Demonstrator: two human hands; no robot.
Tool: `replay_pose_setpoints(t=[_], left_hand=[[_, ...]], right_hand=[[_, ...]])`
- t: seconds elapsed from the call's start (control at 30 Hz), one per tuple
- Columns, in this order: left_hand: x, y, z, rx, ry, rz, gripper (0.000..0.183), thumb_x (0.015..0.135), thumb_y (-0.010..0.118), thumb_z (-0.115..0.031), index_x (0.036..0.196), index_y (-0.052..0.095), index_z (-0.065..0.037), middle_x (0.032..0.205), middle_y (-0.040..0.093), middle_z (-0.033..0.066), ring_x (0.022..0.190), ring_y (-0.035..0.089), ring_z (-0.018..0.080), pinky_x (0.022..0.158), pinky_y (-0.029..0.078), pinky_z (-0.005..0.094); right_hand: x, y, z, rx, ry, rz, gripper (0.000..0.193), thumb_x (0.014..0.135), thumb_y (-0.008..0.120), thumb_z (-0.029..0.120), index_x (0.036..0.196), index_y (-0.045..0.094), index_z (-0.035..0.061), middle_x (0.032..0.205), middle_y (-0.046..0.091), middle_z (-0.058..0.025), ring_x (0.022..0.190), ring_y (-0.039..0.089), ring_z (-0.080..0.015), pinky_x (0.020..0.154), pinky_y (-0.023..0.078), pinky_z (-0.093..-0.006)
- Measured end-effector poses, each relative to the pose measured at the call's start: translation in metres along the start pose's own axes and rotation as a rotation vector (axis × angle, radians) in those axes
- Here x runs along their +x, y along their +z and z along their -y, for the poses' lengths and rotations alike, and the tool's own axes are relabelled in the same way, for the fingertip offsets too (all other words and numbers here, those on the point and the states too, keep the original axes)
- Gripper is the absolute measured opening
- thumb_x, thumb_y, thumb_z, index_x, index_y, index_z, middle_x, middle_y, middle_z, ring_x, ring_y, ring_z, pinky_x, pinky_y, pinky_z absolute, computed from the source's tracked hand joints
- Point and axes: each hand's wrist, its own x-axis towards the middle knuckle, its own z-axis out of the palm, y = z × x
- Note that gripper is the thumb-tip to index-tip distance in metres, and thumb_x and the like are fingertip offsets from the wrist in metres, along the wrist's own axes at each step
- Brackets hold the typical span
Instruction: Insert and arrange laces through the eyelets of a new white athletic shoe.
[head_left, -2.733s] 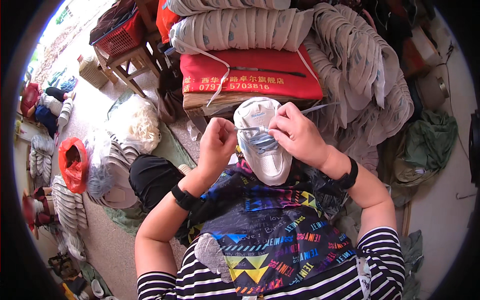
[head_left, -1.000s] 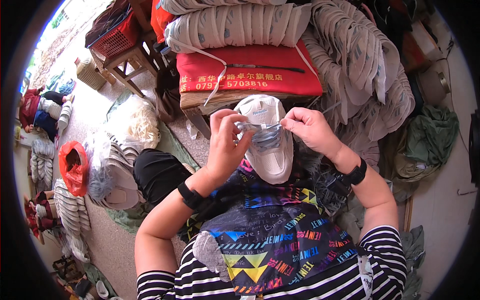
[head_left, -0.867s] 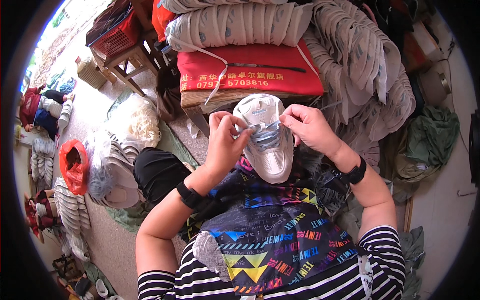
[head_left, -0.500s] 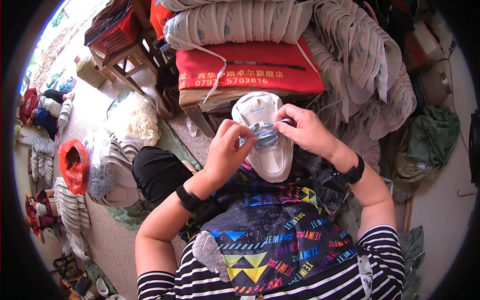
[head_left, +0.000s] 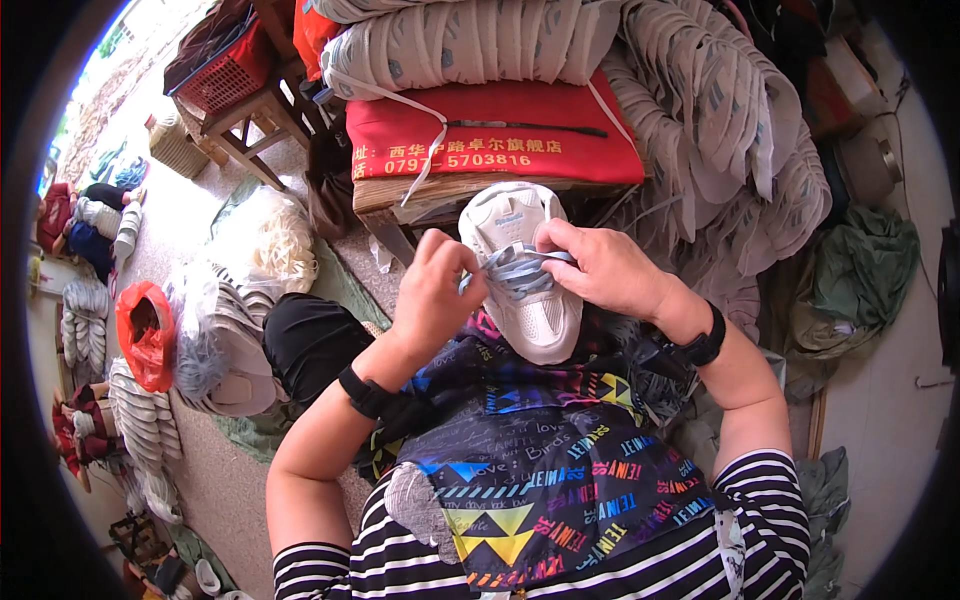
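on the lap, over a dark apron [head_left: 540, 470] printed with bright triangles, a white sneaker [head_left: 525, 270] is laid with its toe pointing to the far side. a pale blue-grey lace [head_left: 515, 268] is stretched across its upper. the left hand [head_left: 435, 300] is curled, its fingertips pinched on the left end of the lace at the shoe's left edge. the right hand [head_left: 605, 270] is laid over the right side of the shoe, its fingers closed on the other end of the lace. a black band is worn on each wrist.

just beyond the shoe, a low wooden surface [head_left: 400, 195] is seen, covered by a red cushion [head_left: 495, 140] with yellow print. on the cushion a row of pale shoe uppers [head_left: 470, 40] is stacked on edge, and a white lace [head_left: 400, 110] is hung down from it. more pale uppers [head_left: 720, 130] are heaped to the right of the cushion.

at the far left a red plastic basket [head_left: 225, 80] is set on a wooden stool [head_left: 250, 125]; dark cloth is held in it, though what else cannot be told. on the floor to the left an orange-red bag [head_left: 145, 335] is left open, its contents too dark to tell. near it, a clear bag of white laces [head_left: 265, 240] is lying. a crumpled green cloth [head_left: 860, 280] is lying at the right.
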Motion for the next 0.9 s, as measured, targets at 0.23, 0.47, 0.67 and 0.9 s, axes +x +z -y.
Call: replay_pose_setpoints(t=[0.23, 0.47, 0.67, 0.9], left_hand=[[-0.014, 0.002, 0.003, -0.143, -0.113, 0.018, 0.017, 0.077, 0.072, 0.001, 0.088, 0.060, -0.004, 0.082, 0.047, 0.0024, 0.061, 0.044, 0.0099, 0.053, 0.038, 0.0250], [-0.014, 0.010, -0.004, -0.206, -0.165, 0.014, 0.034, 0.074, 0.079, -0.004, 0.098, 0.054, -0.004, 0.081, 0.045, 0.0000, 0.060, 0.040, 0.0066, 0.053, 0.036, 0.0229], [-0.012, 0.014, -0.002, -0.304, -0.251, 0.104, 0.050, 0.072, 0.084, -0.009, 0.102, 0.044, -0.004, 0.081, 0.044, -0.0012, 0.063, 0.040, 0.0047, 0.054, 0.038, 0.0207], [-0.014, 0.022, -0.007, -0.441, -0.419, 0.159, 0.056, 0.071, 0.086, -0.010, 0.102, 0.039, -0.005, 0.084, 0.044, -0.0005, 0.065, 0.043, 0.0042, 0.054, 0.043, 0.0195]], right_hand=[[0.003, 0.004, -0.001, 0.239, 0.022, -0.053, 0.017, 0.089, 0.059, 0.018, 0.101, 0.059, 0.0051, 0.084, 0.064, -0.0173, 0.079, 0.064, -0.0343, 0.070, 0.049, -0.0394], [0.005, 0.003, -0.004, 0.380, 0.027, -0.101, 0.016, 0.092, 0.063, 0.016, 0.093, 0.064, -0.0004, 0.077, 0.059, -0.0018, 0.072, 0.053, -0.0085, 0.067, 0.044, -0.0256], [0.012, 0.011, -0.009, 0.618, 0.211, -0.076, 0.018, 0.093, 0.064, 0.018, 0.081, 0.064, 0.0042, 0.071, 0.054, 0.0065, 0.069, 0.047, -0.0024, 0.062, 0.038, -0.0204], [0.014, 0.013, -0.024, 1.129, 0.346, -0.098, 0.024, 0.091, 0.061, 0.015, 0.068, 0.053, 0.0144, 0.062, 0.045, 0.0083, 0.055, 0.037, -0.0023, 0.056, 0.034, -0.0209]])
